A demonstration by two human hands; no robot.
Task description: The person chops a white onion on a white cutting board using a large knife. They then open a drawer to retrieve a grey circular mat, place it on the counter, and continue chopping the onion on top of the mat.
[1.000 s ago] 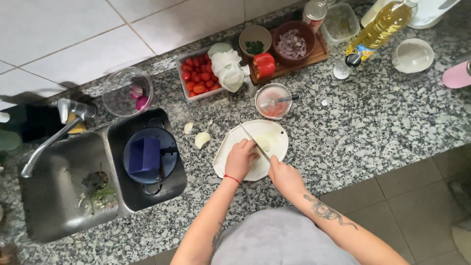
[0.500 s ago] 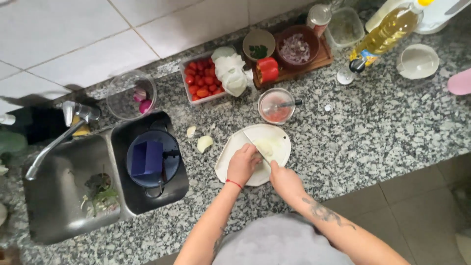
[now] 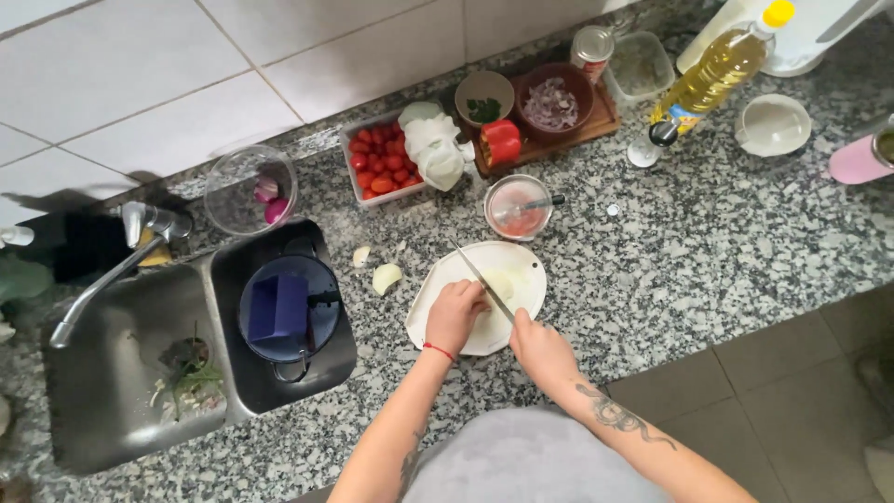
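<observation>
Onion getting sliced on the little white board

The left hand (image 3: 454,315) is curled down on the pale onion piece (image 3: 500,282) on the round white cutting board (image 3: 517,265) by the sink (image 3: 112,373); the right hand (image 3: 538,346) is closed on the knife (image 3: 481,279) handle, blade angled over the onion. Looks light but slick and layered, likely to slide or fall apart, so pinning it flat side down with fingertips tucked back seems the safest grip.
</observation>
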